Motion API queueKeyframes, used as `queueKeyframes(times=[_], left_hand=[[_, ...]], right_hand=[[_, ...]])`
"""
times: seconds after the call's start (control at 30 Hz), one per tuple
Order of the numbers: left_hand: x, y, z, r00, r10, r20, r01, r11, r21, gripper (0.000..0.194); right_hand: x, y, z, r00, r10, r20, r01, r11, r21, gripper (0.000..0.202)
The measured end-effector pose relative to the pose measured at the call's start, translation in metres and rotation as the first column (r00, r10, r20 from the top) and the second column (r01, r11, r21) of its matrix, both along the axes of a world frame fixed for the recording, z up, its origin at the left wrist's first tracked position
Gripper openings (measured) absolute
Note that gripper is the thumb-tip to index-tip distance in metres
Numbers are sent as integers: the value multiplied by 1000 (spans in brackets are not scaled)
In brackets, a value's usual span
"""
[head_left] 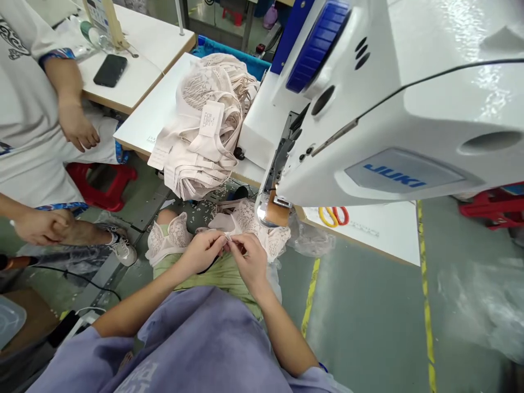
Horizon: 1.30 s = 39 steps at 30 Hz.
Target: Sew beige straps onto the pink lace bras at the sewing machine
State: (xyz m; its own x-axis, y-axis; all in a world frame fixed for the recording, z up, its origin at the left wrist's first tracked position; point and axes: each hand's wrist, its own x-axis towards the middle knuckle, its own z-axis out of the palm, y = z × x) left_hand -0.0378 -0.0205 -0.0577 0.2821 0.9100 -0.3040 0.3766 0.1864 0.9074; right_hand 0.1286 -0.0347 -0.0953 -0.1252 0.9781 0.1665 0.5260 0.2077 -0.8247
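Over my lap, my left hand [204, 249] and my right hand [250, 261] meet fingertip to fingertip, both closed on a small pale piece of a beige lace bra. One lace cup [170, 237] lies on the left thigh, and more lace [248, 218] spreads behind and right of my hands, partly under the sewing machine's head. What exactly the fingertips pinch is too small to make out. Ahead, a pile of beige bras [204, 128] with a white label on top rests on the white table [141, 117].
A white sewing machine [393, 125] fills the upper right, its end close above my right hand. Scissors with yellow and red handles [333, 216] lie on the table's right part. At the left, another person sits by a table [135, 33] with a black phone [110, 70].
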Motion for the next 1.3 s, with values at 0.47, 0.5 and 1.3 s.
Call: queueKeyframes(times=[0.47,0.5,1.3], left_hand=[[-10,6,-11,992,45,114,-23,982,-189,42],[-8,6,-10,990,54,133,-28,980,-195,43],[2,14,-1,867,252,430,-114,940,-322,32]], right_hand=[[229,112,-2,612,-362,703,391,911,129,34],[238,123,-1,555,-293,779,369,925,86,31],[79,-28,43,925,194,328,-190,981,-45,35]])
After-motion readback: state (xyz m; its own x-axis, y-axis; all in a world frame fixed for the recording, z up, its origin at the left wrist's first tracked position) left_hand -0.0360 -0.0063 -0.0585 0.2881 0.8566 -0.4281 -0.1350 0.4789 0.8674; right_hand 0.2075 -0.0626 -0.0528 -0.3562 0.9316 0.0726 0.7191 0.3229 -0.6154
